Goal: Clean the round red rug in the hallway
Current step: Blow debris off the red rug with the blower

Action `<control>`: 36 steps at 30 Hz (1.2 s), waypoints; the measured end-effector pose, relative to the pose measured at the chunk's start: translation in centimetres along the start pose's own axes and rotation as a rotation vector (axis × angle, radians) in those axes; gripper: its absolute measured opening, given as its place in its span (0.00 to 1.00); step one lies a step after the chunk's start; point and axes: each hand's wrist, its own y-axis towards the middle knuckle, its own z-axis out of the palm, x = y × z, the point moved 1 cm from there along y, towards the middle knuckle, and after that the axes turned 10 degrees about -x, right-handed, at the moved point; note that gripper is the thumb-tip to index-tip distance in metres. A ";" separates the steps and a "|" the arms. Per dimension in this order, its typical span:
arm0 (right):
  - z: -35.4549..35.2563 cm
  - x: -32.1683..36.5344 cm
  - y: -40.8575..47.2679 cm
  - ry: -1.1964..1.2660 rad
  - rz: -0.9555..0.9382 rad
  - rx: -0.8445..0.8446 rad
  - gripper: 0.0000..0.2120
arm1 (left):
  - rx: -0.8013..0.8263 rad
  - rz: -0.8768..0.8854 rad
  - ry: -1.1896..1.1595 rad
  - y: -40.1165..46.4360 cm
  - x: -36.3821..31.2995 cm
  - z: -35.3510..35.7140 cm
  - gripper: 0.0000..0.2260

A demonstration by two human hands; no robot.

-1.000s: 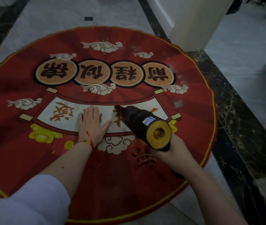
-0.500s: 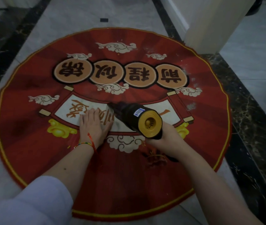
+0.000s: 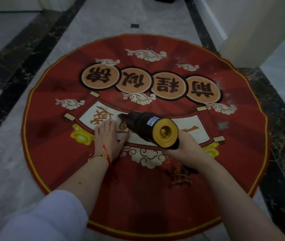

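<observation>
Grey marble floor (image 3: 6, 180) with dark veined border strips fills the frame, dimly lit. Lower left, your white sleeve (image 3: 39, 216) is cut off by the frame edge. Round red rug (image 3: 155, 197) lies flat at centre, yellow-trimmed; its near rim is partly covered by your forearms. Your left hand (image 3: 107, 137) is spread, palm down, fingers straight, pressing on the rug's white scroll panel; a beaded bracelet (image 3: 97, 156) and red string sit at the wrist. Just right of it, your right hand (image 3: 181, 146) wraps the grip of a black handheld vacuum (image 3: 143, 126) with a yellow rear cap; the grip itself is mostly hidden under your fingers. Its nozzle tip points upper left, down at the scroll; contact is hard to judge. Pale specks dot the rug's upper right. White pillar (image 3: 252, 28) at the upper right overlaps the rug's far edge.
</observation>
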 end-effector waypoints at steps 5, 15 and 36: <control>0.2 -0.2 0.6 0.002 0.005 0.020 0.14 | -0.005 -0.032 0.020 0.2 1.3 -0.1 0.34; 4.8 2.5 5.9 0.039 -0.001 0.029 0.15 | -0.045 -0.038 -0.027 0.6 3.1 0.6 0.39; 2.4 2.4 2.5 -0.005 -0.016 0.065 0.13 | -0.055 -0.037 -0.024 0.6 3.2 0.6 0.34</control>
